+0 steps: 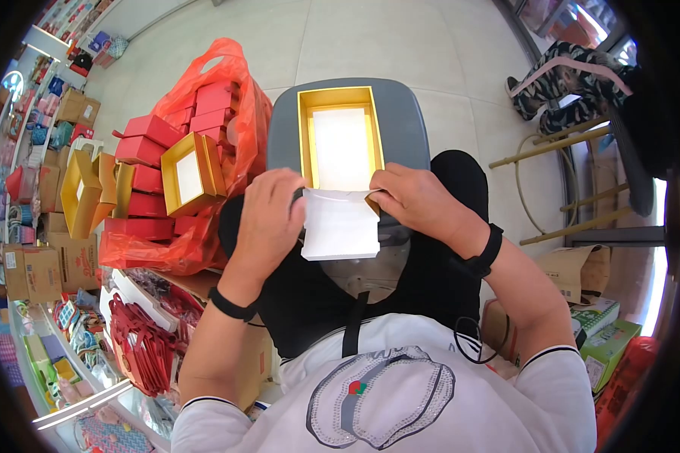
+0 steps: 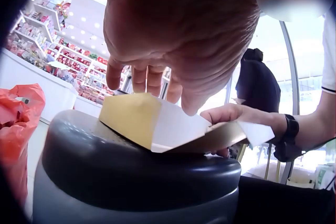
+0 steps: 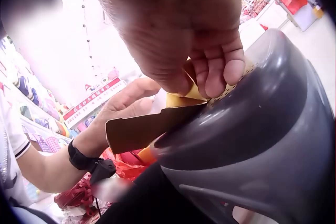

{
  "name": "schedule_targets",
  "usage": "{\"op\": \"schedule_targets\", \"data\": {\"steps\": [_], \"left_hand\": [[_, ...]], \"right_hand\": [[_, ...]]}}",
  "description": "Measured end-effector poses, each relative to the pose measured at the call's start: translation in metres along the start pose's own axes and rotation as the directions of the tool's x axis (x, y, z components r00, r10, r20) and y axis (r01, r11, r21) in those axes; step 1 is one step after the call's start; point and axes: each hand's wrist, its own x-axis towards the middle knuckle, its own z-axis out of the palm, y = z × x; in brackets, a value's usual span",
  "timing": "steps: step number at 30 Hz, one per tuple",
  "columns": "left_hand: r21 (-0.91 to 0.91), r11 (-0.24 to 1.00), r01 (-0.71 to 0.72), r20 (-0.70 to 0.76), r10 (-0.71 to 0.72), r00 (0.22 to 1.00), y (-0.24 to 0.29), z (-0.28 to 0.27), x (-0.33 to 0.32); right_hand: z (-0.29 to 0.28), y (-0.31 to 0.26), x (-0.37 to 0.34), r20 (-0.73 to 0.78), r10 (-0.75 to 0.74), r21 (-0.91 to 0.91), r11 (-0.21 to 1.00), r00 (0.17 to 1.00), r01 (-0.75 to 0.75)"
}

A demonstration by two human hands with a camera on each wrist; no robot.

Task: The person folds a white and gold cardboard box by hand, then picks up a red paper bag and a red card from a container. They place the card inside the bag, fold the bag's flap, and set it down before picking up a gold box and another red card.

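Observation:
A gold open-topped cardboard box [image 1: 305,136] with a white inside lies on a grey plastic stool [image 1: 406,113] between the knees. Its near end flap [image 1: 340,230], white on the inner face, is folded out toward the body. My right hand [image 1: 419,202] pinches the box's near right corner between thumb and curled fingers. At the near left corner is my left hand [image 1: 270,215]; its fingers reach down over the gold side wall [image 2: 131,116] in the left wrist view. Seen from the right wrist, the brown underside of the flap [image 3: 144,129] juts past the stool's edge.
Left of the stool, a red plastic bag [image 1: 234,68] holds several red boxes [image 1: 147,140], with gold boxes [image 1: 193,174] on top. Dark red bags [image 1: 140,347] and cartons [image 1: 30,272] lie nearby. To the right, another person's patterned trousers [image 1: 574,79] show beside a gold-legged stool [image 1: 563,143].

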Motion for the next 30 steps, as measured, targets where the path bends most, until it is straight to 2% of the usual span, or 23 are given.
{"op": "schedule_targets", "data": {"steps": [2,6,10,13,16,19,22,25,28,30], "left_hand": [[0.009,0.997,0.071,0.112,-0.072,0.991,-0.018,-0.010,-0.022],[-0.026,0.998,-0.062,0.194,0.066,0.979,-0.006,-0.019,-0.036],[-0.046,0.995,-0.090,0.150,0.096,0.984,-0.004,-0.007,-0.032],[-0.012,0.982,-0.189,0.134,0.189,0.973,-0.012,-0.003,-0.025],[-0.056,0.968,-0.244,0.140,0.250,0.958,-0.014,-0.005,-0.020],[-0.147,0.967,-0.208,0.128,0.227,0.965,-0.022,0.000,-0.017],[-0.099,0.972,-0.215,0.174,0.230,0.958,-0.022,-0.009,-0.008],[0.033,0.977,-0.212,0.158,0.204,0.966,-0.019,-0.017,0.006],[0.125,0.937,-0.327,0.170,0.304,0.937,-0.026,-0.011,0.020],[0.064,0.935,-0.349,0.189,0.332,0.924,-0.024,-0.005,0.022]], "right_hand": [[0.000,0.001,0.001,0.003,-0.010,0.009,1.000,1.000,0.010],[0.000,0.001,0.002,0.019,0.014,0.051,0.999,1.000,-0.015],[-0.003,-0.002,0.005,0.038,0.021,0.053,0.998,0.999,-0.023],[-0.004,-0.002,0.005,0.030,0.014,0.069,0.997,0.999,-0.016],[-0.003,0.001,0.005,0.031,0.008,0.075,0.997,0.999,-0.011],[-0.004,0.002,0.005,0.045,0.008,0.064,0.998,0.999,-0.011],[-0.004,0.003,0.006,0.057,0.003,0.047,0.999,0.998,-0.006],[-0.006,0.002,0.007,0.068,0.010,0.052,0.999,0.998,-0.014],[-0.006,0.002,0.007,0.072,0.015,0.070,0.997,0.997,-0.020],[-0.007,0.003,0.008,0.082,0.020,0.069,0.997,0.996,-0.026]]}}
